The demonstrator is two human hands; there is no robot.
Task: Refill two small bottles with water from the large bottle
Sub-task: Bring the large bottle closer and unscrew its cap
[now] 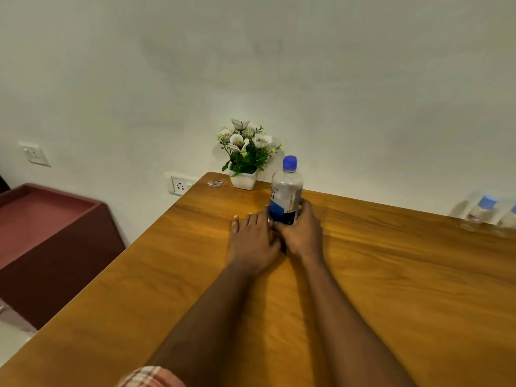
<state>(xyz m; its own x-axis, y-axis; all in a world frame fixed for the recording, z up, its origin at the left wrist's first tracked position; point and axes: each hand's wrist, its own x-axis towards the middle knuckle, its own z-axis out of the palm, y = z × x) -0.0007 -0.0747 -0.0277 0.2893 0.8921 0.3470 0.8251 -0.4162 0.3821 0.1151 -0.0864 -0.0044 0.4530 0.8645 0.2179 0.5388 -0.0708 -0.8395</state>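
The large clear bottle (286, 191) with a blue cap and a blue label stands upright on the wooden table (391, 275), near the far edge. My right hand (303, 230) is wrapped around its base. My left hand (252, 240) rests flat on the table just left of the bottle, fingers spread, its thumb side touching the right hand. Two small clear bottles stand at the far right edge of the view: one (481, 212) with a blue cap, the other (509, 219) cut off by the frame. Both are blurred.
A white pot of white artificial flowers (245, 155) stands against the wall behind the large bottle. A small wrapper (215, 183) lies at the table's far left corner. A dark red cabinet (47, 233) stands left of the table. Wall sockets (178, 185) sit low on the wall.
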